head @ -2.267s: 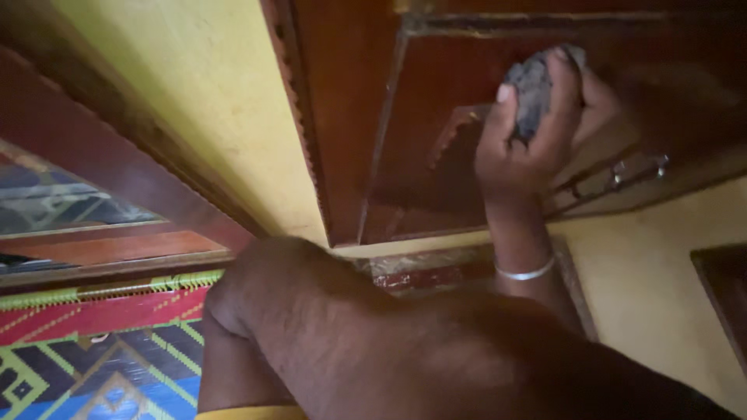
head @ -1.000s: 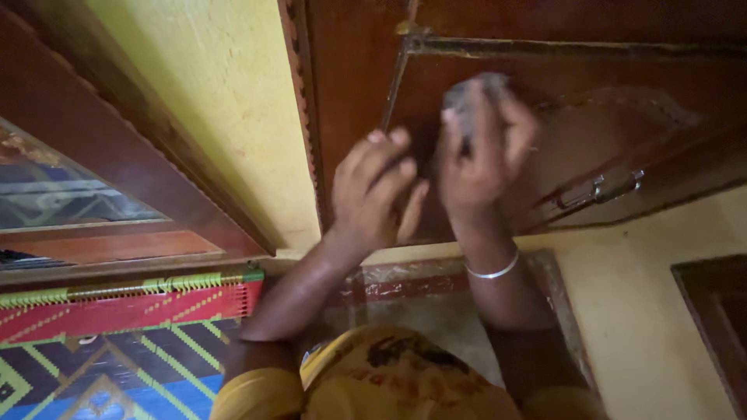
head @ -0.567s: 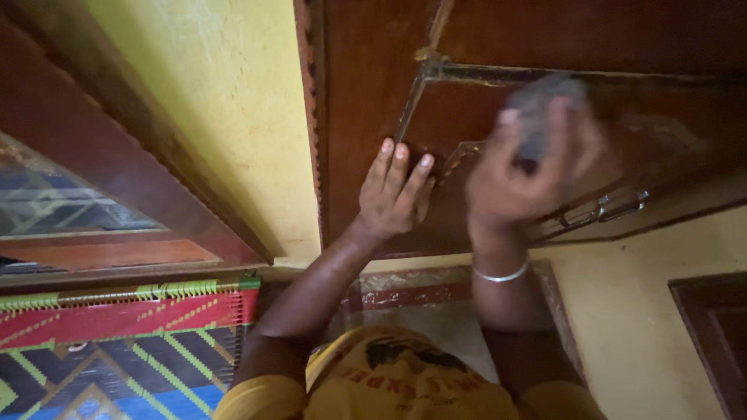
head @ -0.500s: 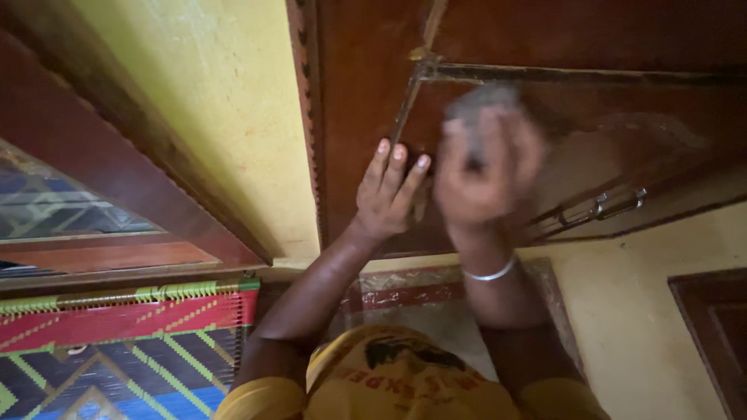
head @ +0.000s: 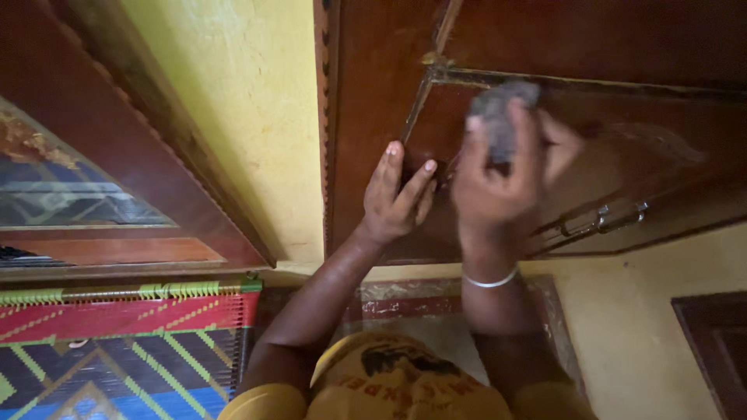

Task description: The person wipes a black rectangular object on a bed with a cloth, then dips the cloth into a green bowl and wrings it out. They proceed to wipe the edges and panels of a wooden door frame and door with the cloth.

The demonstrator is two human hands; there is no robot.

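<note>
The right hand [head: 498,183] has swung back beside the left, clutching the grey rag [head: 502,117] against the wooden door [head: 373,93]; the left hand [head: 397,198] stays spread flat there (wiping is mid-stroke).

The scene is dim and warm-toned, with soft, even light and no hard glare. The yellow wall [head: 249,117] on the left is the brightest surface, while the brown wooden door [head: 366,117] stays dark, with a faint dull sheen on its panel to the right. The right hand [head: 494,187] and the grey cloth [head: 502,109] are smeared by motion blur; the left hand [head: 397,198] is sharper. Lines bend slightly toward the edges, and the far corners fall into shadow.
</note>
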